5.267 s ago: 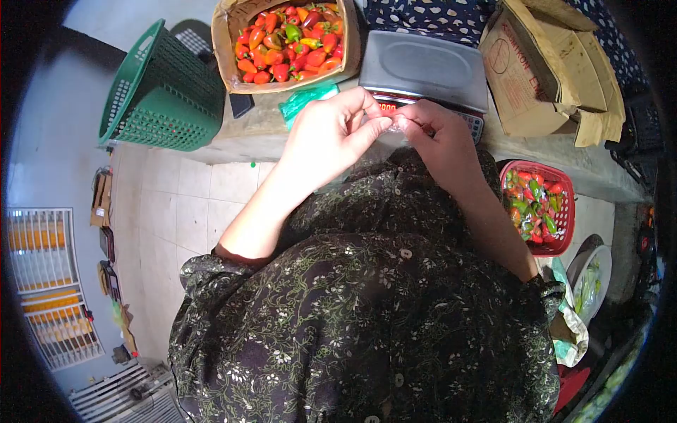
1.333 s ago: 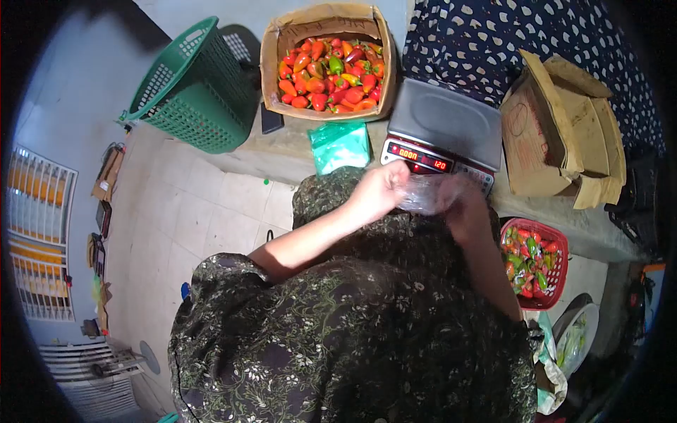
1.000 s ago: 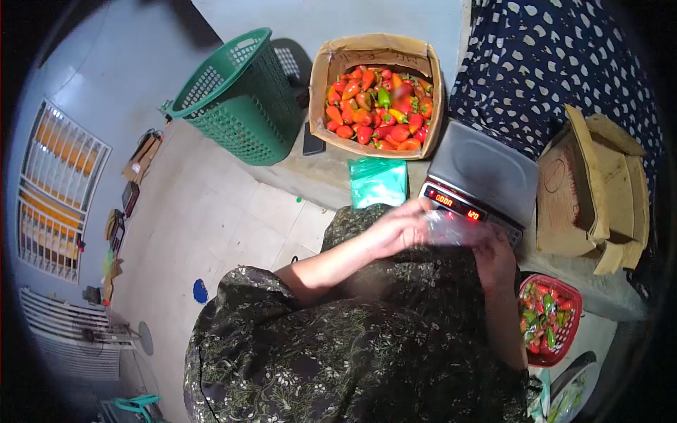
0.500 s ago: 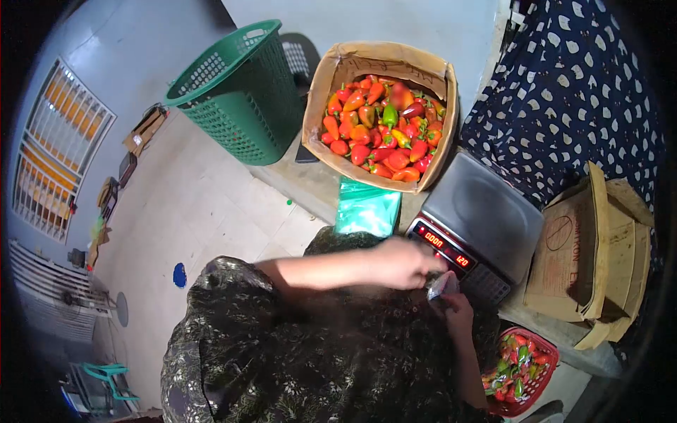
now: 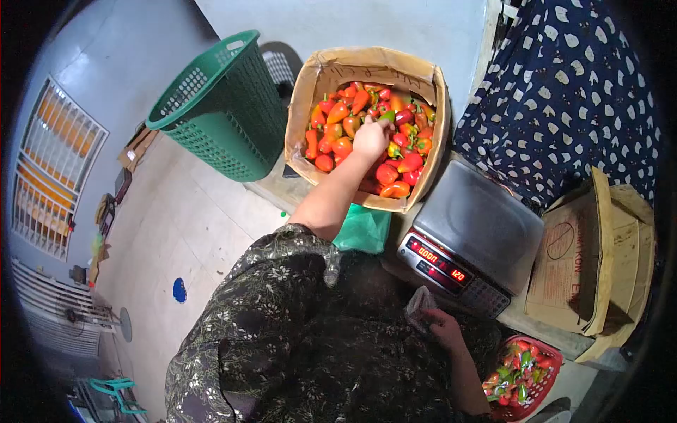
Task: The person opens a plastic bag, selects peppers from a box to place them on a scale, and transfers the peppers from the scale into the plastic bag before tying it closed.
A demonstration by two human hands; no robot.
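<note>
My left hand [image 5: 371, 139] is down in an open cardboard box [image 5: 338, 63] filled with red, orange and a few green peppers [image 5: 410, 163]. Its fingertips close around a green pepper [image 5: 388, 116] near the middle of the pile. Low in front of my body, my right hand [image 5: 443, 327] grips a clear plastic bag [image 5: 421, 304], whose open end points up and left. Just beyond the right hand stands a digital scale [image 5: 479, 218] with lit red digits and a bare metal pan.
A tall green basket [image 5: 226, 127] stands left of the box. Green plastic bags [image 5: 363, 229] lie below the box. At the right is an open carton [image 5: 564, 261] beside dark patterned cloth [image 5: 557, 92]. A red basket [image 5: 546, 388] at lower right holds bagged peppers [image 5: 518, 374].
My left hand has moved from the plastic bag up into the box and onto a green pepper. The right hand still holds the bag, now slightly lower. The whole view has shifted a little.
</note>
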